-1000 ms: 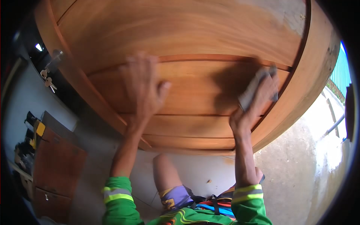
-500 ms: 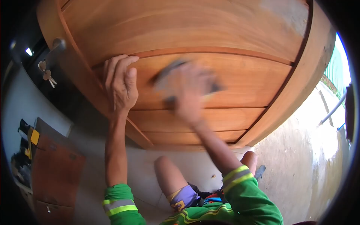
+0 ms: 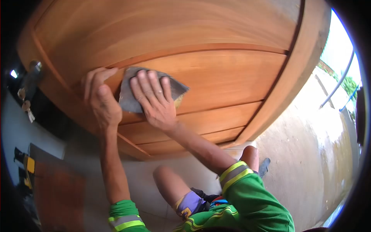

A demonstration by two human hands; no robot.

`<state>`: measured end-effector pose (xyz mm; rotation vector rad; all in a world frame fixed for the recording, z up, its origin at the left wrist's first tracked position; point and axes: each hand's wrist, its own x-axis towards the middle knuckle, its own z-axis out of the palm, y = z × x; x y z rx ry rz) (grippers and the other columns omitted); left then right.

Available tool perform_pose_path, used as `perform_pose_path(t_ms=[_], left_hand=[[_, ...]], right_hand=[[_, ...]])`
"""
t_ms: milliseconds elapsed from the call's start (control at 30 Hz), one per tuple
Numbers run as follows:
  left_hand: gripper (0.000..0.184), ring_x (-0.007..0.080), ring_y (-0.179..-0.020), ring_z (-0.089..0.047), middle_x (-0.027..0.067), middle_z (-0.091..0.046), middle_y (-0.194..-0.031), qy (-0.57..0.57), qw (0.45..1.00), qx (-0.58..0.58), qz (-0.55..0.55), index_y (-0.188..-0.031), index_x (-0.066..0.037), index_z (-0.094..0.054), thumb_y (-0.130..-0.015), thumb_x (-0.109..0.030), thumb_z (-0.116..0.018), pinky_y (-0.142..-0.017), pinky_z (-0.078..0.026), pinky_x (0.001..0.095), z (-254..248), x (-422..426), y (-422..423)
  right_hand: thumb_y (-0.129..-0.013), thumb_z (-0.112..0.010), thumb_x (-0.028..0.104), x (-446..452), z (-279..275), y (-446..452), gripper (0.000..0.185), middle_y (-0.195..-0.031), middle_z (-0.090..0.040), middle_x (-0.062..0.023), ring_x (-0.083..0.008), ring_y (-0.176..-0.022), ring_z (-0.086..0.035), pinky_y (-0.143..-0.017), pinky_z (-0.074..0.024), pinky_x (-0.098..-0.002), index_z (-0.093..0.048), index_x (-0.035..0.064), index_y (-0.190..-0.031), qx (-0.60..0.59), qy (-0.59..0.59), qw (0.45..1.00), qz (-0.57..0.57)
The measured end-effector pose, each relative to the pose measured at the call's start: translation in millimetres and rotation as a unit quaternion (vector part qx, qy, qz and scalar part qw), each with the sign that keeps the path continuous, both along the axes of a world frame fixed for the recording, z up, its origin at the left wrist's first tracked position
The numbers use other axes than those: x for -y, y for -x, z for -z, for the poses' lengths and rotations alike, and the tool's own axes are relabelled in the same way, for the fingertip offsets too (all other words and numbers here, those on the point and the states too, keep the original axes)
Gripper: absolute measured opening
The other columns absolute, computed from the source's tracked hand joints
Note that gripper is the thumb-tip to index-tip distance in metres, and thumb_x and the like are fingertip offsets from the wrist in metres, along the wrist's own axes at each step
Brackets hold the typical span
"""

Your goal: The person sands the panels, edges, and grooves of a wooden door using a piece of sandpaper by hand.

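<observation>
A wooden panelled door (image 3: 232, 73) fills the view in front of me. My right hand (image 3: 158, 100) presses a grey sheet of sandpaper (image 3: 129, 94) flat against a door panel, fingers laid over it. The sheet's right corner lifts a little and shows a yellowish patch beneath. Just left of the sheet, my left hand (image 3: 104, 98) rests on the door, its fingers apart and bent over the panel's raised moulding. It holds nothing.
Keys (image 3: 26, 105) hang from the lock by the door handle (image 3: 35, 65) at the left. A brown wooden cabinet (image 3: 58, 193) stands lower left, near a yellow-and-black tool (image 3: 30, 164). My knees are below the door; sunlit concrete (image 3: 293, 162) lies right.
My right hand has moved left with the sandpaper, close to my left hand, and is no longer blurred. The left hand stays on the door. The whole view has shifted slightly.
</observation>
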<state>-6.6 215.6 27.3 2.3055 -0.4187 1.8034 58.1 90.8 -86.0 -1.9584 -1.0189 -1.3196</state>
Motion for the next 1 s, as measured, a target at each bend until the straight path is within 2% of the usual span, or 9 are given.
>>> perform_pose_path(t_ms=[100, 267, 333, 467, 533, 667, 800, 900, 1000], left_hand=[[0.073, 0.0339, -0.097, -0.062, 0.0152, -0.067, -0.100, 0.002, 1.000, 0.017, 0.007, -0.099, -0.002, -0.071, -0.109, -0.053, -0.020, -0.090, -0.046, 0.0449, -0.5, 0.4, -4.7], [0.076, 0.0336, -0.099, -0.062, 0.0148, -0.067, -0.100, 0.018, 0.999, 0.029, -0.020, -0.099, -0.001, -0.071, -0.109, -0.054, -0.017, -0.091, -0.046, 0.0452, 3.9, 8.0, -9.1], [0.077, 0.0335, -0.100, -0.062, 0.0148, -0.066, -0.100, 0.011, 1.000, 0.026, -0.010, -0.099, -0.001, -0.071, -0.109, -0.054, -0.016, -0.092, -0.045, 0.0455, 0.9, 3.3, -6.9], [0.078, 0.0338, -0.100, -0.062, 0.0155, -0.066, -0.100, 0.014, 1.000, 0.014, -0.015, -0.098, -0.001, -0.071, -0.109, -0.054, -0.015, -0.094, -0.045, 0.0463, 2.2, 6.5, -6.3], [0.077, 0.0339, -0.100, -0.062, 0.0154, -0.066, -0.100, 0.008, 1.000, 0.022, -0.021, -0.098, -0.001, -0.071, -0.109, -0.053, -0.016, -0.094, -0.045, 0.0465, 1.5, 6.4, -6.2], [0.073, 0.0337, -0.098, -0.062, 0.0153, -0.066, -0.098, 0.014, 0.999, 0.047, -0.012, -0.096, -0.001, -0.070, -0.110, -0.050, -0.018, -0.093, -0.045, 0.0464, 6.1, 6.0, -11.3], [0.072, 0.0337, -0.096, -0.062, 0.0155, -0.066, -0.097, 0.006, 0.999, 0.048, -0.004, -0.094, -0.001, -0.069, -0.111, -0.049, -0.017, -0.091, -0.046, 0.0458, 5.2, 2.2, -9.1], [0.072, 0.0334, -0.095, -0.062, 0.0153, -0.066, -0.095, 0.011, 0.998, 0.057, -0.008, -0.093, -0.001, -0.068, -0.111, -0.049, -0.017, -0.090, -0.047, 0.0459, 4.8, 2.2, -10.3], [0.071, 0.0327, -0.093, -0.063, 0.0148, -0.065, -0.092, 0.003, 0.997, 0.074, -0.029, -0.092, -0.001, -0.069, -0.111, -0.047, -0.019, -0.088, -0.048, 0.0463, 5.1, 6.8, -11.3]], right_hand=[[-0.092, -0.059, 0.016, 134.9, -27.3, -23.9, 0.069, -0.161, -0.039, -0.0135, -0.0314, -0.149, -0.035, -0.126, -0.0210, -0.0471, -0.036, 0.0012, -0.156, -0.011, 0.038, 0.996, 0.075], [-0.087, -0.051, 0.020, 123.8, -32.1, -56.6, 0.077, -0.165, -0.023, -0.0281, -0.0424, -0.155, -0.015, -0.124, -0.0055, -0.0598, -0.030, -0.0015, -0.158, 0.074, -0.261, 0.938, 0.214], [-0.092, -0.049, 0.020, 34.2, -37.5, -3.6, 0.069, -0.165, -0.026, -0.0234, -0.0435, -0.154, -0.019, -0.122, -0.0106, -0.0642, -0.034, 0.0000, -0.156, -0.033, -0.167, 0.982, 0.085], [-0.088, -0.061, 0.020, 26.8, 1.0, -12.5, 0.074, -0.164, -0.031, -0.0186, -0.0406, -0.153, -0.024, -0.123, -0.0164, -0.0610, -0.037, 0.0063, -0.156, 0.172, 0.194, 0.964, 0.059], [-0.088, -0.056, 0.018, 128.5, -15.6, -20.8, 0.072, -0.160, -0.038, -0.0185, -0.0384, -0.150, -0.032, -0.125, -0.0202, -0.0539, -0.036, 0.0036, -0.156, -0.003, 0.119, 0.993, 0.020], [-0.092, -0.051, 0.016, 209.7, 5.7, -91.0, 0.070, -0.161, -0.032, -0.0253, -0.0414, -0.154, -0.019, -0.126, -0.0116, -0.0550, -0.033, 0.0016, -0.158, 0.032, -0.369, 0.910, 0.189], [-0.081, -0.057, 0.016, 50.0, 16.2, -5.3, 0.066, -0.150, -0.045, -0.0225, -0.0466, -0.140, -0.041, -0.116, -0.0232, -0.0658, -0.049, 0.0014, -0.145, -0.016, 0.106, 0.984, 0.139], [-0.086, -0.058, 0.021, 134.3, 83.5, -27.5, 0.063, -0.149, -0.047, -0.0197, -0.0439, -0.140, -0.042, -0.117, -0.0259, -0.0603, -0.049, 0.0017, -0.145, -0.065, 0.188, 0.979, 0.050], [-0.078, -0.064, 0.016, 225.6, 33.7, -70.7, 0.087, -0.163, -0.028, -0.0238, -0.0462, -0.153, -0.019, -0.124, -0.0078, -0.0601, -0.033, 0.0013, -0.157, 0.025, -0.242, 0.949, 0.202]])
